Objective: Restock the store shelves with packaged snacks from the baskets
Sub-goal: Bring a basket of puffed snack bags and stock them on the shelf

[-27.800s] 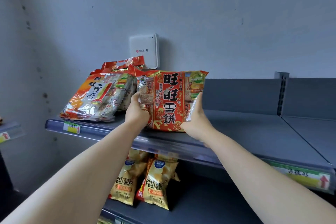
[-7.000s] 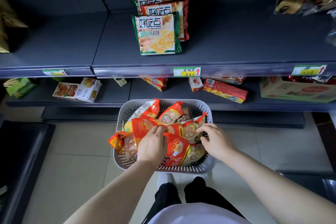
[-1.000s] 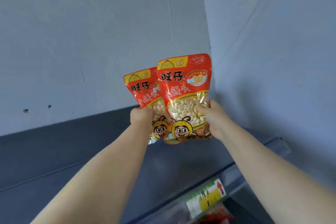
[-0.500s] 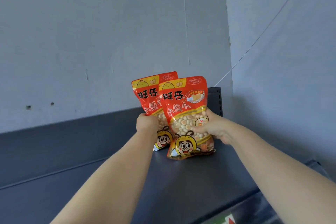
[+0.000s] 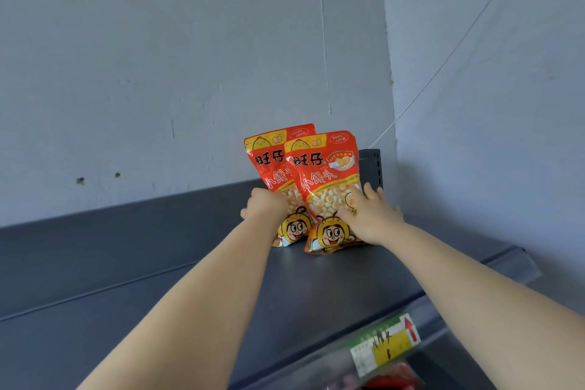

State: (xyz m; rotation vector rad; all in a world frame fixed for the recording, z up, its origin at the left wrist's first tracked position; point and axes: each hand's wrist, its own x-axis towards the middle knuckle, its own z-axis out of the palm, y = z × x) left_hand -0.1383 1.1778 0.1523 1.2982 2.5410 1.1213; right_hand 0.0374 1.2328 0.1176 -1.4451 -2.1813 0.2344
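Two red snack bags with a cartoon bee face stand upright on the dark grey top shelf point(image 5: 190, 275), close to its right back corner. The front bag point(image 5: 323, 180) overlaps the rear bag point(image 5: 273, 168), which stands slightly to the left. My left hand point(image 5: 264, 207) is curled round the left edge of the rear bag. My right hand point(image 5: 370, 218) lies against the lower right side of the front bag with its fingers straight and spread. The bottoms of both bags rest on the shelf.
A grey wall rises behind the shelf and another closes it on the right. A perforated shelf upright point(image 5: 372, 168) stands in the corner behind the bags. A green and yellow price label point(image 5: 386, 345) sits on the front rail, with something red point(image 5: 395, 380) below it.
Both bags came down and back from mid-air and now stand on the shelf near the corner. My right hand's fingers have straightened from a grip on the front bag.
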